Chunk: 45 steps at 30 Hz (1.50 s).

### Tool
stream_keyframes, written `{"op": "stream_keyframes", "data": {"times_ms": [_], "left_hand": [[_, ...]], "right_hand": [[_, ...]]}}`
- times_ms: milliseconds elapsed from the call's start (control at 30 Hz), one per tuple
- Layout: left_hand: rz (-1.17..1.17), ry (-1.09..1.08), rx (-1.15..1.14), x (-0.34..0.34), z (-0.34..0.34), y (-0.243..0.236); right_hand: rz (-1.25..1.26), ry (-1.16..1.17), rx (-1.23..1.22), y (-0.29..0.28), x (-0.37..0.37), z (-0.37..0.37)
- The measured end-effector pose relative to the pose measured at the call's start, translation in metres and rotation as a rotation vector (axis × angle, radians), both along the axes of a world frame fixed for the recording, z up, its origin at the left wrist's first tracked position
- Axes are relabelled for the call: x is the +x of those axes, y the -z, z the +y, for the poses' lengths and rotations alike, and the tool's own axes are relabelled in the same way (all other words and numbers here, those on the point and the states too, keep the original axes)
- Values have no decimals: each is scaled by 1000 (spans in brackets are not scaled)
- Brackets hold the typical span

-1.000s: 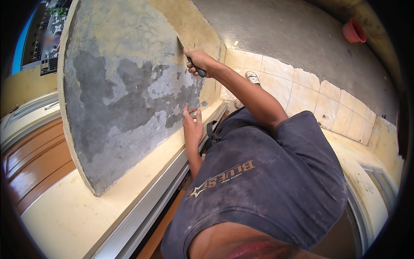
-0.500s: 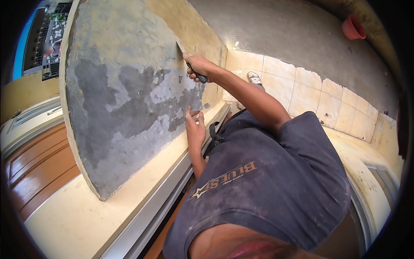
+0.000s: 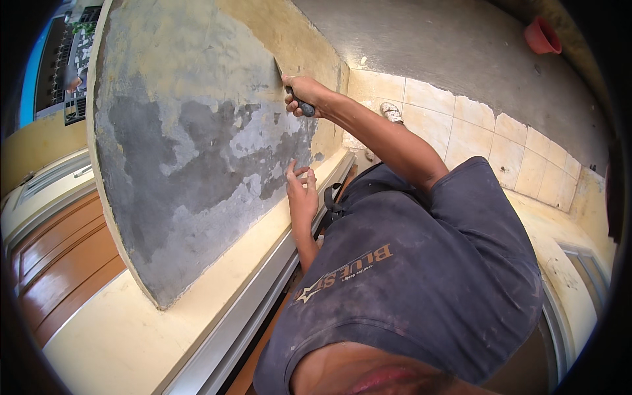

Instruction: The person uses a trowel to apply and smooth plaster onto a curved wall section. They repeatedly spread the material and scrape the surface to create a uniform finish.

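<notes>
Little has moved since the earlier frame — just a slight drift of the view; at upper middle the right hand (image 3: 305, 91) grips a scraper (image 3: 303, 106) firmly, blade at the wall (image 3: 210, 148); the left hand (image 3: 302, 192), centre, half-curls, apparently empty; the scraper looks light, stiff, best held by its handle; lettering (image 3: 359, 265) and a star (image 3: 305, 293) mark the shirt (image 3: 434, 289), lower middle.

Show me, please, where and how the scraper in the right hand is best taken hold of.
By its dark handle, I would say, coming from the right, opposite the blade: the handle looks thick and rounded, and the right hand wraps it there, while the thin blade points away toward the plastered wall.
</notes>
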<state>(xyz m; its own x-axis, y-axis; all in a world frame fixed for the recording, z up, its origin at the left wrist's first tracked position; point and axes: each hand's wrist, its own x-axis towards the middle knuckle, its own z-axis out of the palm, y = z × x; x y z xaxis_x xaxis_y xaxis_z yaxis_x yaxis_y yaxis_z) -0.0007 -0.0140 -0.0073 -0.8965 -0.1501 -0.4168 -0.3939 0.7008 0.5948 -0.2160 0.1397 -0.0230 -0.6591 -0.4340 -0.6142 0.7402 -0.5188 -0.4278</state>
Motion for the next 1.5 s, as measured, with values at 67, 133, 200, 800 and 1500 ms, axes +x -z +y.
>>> {"op": "stream_keyframes", "data": {"times_ms": [67, 133, 200, 800, 1500], "left_hand": [[-48, -41, -25, 0, 0, 1], [-53, -27, 0, 0, 0, 3], [-19, -6, 84, 0, 1, 4], [-34, -30, 52, 9, -5, 9], [-82, -40, 25, 9, 1, 13]], "right_hand": [[58, -5, 29, 5, 4, -5], [28, -7, 4, 9, 0, -4], [-55, 101, 26, 11, -11, 6], [102, -153, 31, 29, 100, -36], [-71, -113, -46, 51, 61, -30]]}}
